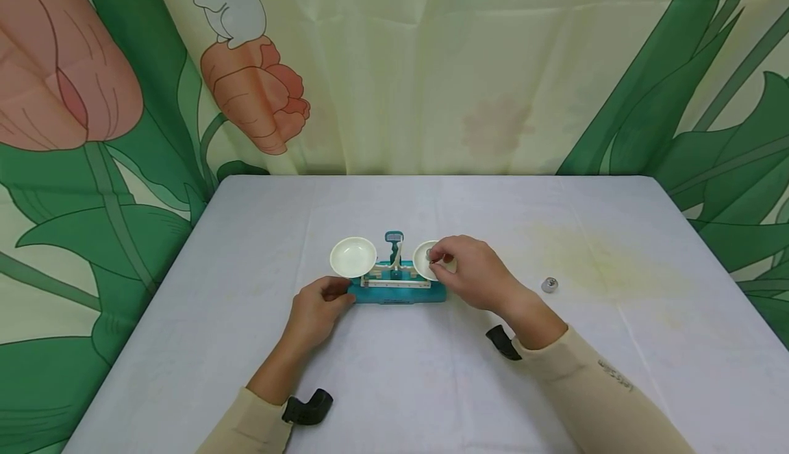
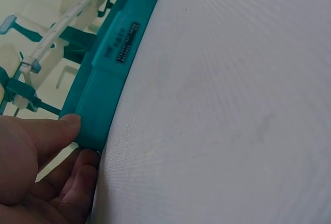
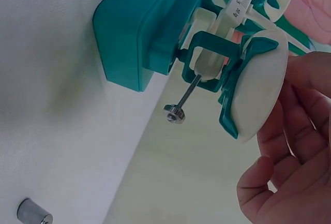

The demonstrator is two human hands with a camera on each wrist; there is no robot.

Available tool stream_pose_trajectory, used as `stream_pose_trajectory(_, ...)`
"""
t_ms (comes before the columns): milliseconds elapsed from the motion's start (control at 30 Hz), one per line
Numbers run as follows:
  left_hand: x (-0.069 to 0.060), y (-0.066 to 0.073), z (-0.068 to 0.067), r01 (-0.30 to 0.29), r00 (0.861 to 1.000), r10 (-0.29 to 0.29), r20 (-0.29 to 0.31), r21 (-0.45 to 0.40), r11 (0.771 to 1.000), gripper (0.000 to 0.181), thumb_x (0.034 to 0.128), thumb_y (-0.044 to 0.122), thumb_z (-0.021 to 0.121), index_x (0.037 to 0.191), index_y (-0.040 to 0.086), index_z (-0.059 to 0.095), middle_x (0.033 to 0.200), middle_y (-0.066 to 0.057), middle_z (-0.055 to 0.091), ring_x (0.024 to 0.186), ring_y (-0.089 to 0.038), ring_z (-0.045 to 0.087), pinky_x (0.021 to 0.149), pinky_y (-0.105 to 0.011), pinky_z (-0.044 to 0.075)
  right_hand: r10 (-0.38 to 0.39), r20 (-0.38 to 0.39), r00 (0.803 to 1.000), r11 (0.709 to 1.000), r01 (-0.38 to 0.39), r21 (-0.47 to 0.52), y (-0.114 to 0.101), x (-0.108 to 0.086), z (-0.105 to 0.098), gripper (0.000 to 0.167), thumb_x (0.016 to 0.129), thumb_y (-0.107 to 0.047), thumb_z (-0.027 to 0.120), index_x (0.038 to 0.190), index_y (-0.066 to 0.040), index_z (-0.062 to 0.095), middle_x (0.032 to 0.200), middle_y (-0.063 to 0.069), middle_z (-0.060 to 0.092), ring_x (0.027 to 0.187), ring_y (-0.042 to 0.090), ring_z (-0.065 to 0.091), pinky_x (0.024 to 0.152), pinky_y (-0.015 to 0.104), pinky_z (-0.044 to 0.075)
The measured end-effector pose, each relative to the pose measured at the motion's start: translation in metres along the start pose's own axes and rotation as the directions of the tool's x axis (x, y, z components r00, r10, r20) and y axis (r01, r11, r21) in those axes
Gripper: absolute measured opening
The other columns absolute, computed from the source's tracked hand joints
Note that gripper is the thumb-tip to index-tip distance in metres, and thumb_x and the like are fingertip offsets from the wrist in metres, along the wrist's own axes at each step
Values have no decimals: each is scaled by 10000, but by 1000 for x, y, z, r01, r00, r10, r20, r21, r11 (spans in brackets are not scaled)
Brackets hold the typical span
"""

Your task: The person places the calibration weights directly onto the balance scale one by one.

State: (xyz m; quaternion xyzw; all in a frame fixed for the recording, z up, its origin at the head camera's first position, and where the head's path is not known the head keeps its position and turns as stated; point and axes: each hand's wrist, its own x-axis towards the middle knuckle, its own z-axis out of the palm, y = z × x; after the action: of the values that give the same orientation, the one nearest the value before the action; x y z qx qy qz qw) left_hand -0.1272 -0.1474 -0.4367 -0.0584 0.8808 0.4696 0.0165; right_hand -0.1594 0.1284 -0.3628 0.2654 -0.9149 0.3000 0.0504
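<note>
A teal balance scale (image 1: 397, 293) with two cream pans stands on the table. At its left end my left hand (image 1: 316, 311) grips the base (image 2: 108, 79), thumb on one face and fingers curled beside it. My right hand (image 1: 473, 270) is at the right pan (image 1: 421, 260), pinching what looks like a small silver metal weight (image 1: 429, 255) above it. The right wrist view shows that pan edge-on (image 3: 261, 87), hiding the fingertips. Nothing lies in the left pan (image 1: 353, 257). A metal adjusting nut (image 3: 174, 114) sticks out at the scale's right end.
A metal weight (image 1: 550, 285) stands on the white tablecloth (image 1: 394, 372) to the right of my right hand. Behind the table's far edge hangs a printed curtain (image 1: 394, 70). Black wrist mounts (image 1: 308, 407) protrude beside both sleeves.
</note>
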Motion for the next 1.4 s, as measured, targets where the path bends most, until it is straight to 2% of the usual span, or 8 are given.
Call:
stream_pose_trajectory(400, -1, 1, 1, -1, 1000, 1, -9, 1, 1000, 316, 907, 123, 738, 1197, 12, 679, 1130, -113, 703, 1041, -265, 658, 874, -417, 556, 10, 23, 1000, 1000, -10, -27, -6, 6, 2, 91, 908, -79, 708, 998, -77, 720, 970, 18, 693, 893, 230, 578, 789, 369, 512)
stream_pose_trajectory(633, -2, 1, 2, 4, 1000, -4, -9, -1, 1000, 319, 908, 119, 736, 1202, 12, 675, 1139, -115, 697, 1049, -267, 651, 878, -417, 555, -61, -1, 998, 998, 60, -26, -3, 10, 5, 83, 893, -26, 690, 945, -83, 718, 939, 6, 703, 887, 230, 552, 779, 377, 481)
stream_pose_trajectory(800, -1, 1, 1, -6, 1000, 6, -12, 1, 1000, 316, 905, 122, 738, 1195, 10, 678, 1129, -116, 701, 1034, -266, 660, 871, -416, 559, -96, -30, 995, 995, 95, -36, -2, 12, 7, 106, 867, -7, 684, 913, -97, 717, 921, -6, 711, 912, 226, 530, 813, 426, 448)
stream_pose_trajectory(1067, 0, -1, 2, -17, 1000, 17, -17, -6, 1000, 316, 902, 118, 739, 1192, 9, 680, 1114, -110, 704, 1017, -256, 668, 862, -402, 564, -67, -14, 998, 997, 66, -35, -2, 13, 8, 110, 882, -24, 678, 941, -100, 731, 946, 2, 709, 1003, 253, 528, 881, 485, 412)
stream_pose_trajectory(1400, 0, -2, 2, -10, 1000, 10, -20, -7, 1000, 316, 899, 108, 743, 1193, 12, 682, 1114, -106, 705, 1019, -257, 668, 870, -399, 562, -59, 12, 998, 998, 60, -25, -4, 16, 9, 130, 882, -9, 660, 950, -97, 729, 961, 8, 709, 1028, 275, 540, 921, 517, 420)
